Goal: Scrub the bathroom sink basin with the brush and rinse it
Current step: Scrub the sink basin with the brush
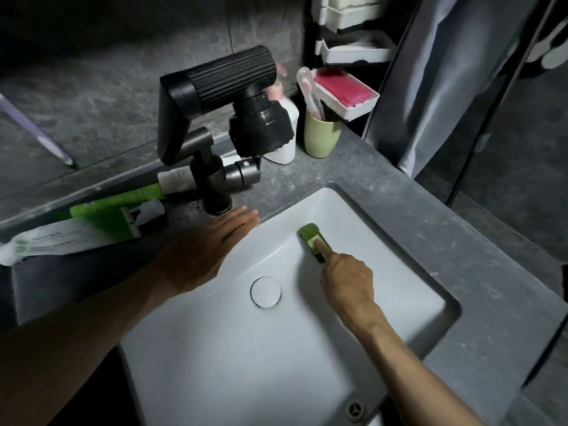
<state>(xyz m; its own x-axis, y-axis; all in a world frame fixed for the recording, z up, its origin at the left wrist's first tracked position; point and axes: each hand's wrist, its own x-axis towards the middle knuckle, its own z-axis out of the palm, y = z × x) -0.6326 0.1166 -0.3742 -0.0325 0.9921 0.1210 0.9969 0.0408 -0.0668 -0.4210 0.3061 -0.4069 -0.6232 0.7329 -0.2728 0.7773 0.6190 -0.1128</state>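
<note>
Green brush [311, 238] on the far slope of the white sink basin [393, 290], just below the back rim.
Long axis runs from the right hand [347, 281] up and away, tip toward the wall. Right hand is curled round the handle, forefinger straight along its back. Left hand [209, 250] lies flat on the left rim by the black tap [215, 118], fingers straight, holding nothing. Counter [461, 241] is grey speckled stone and carries a pale green cup [321, 136] and toothpaste tubes [92, 229]. Wall is grey tile.

Dim, bluish light; soft focus, wide-angle bending at edges.
</note>
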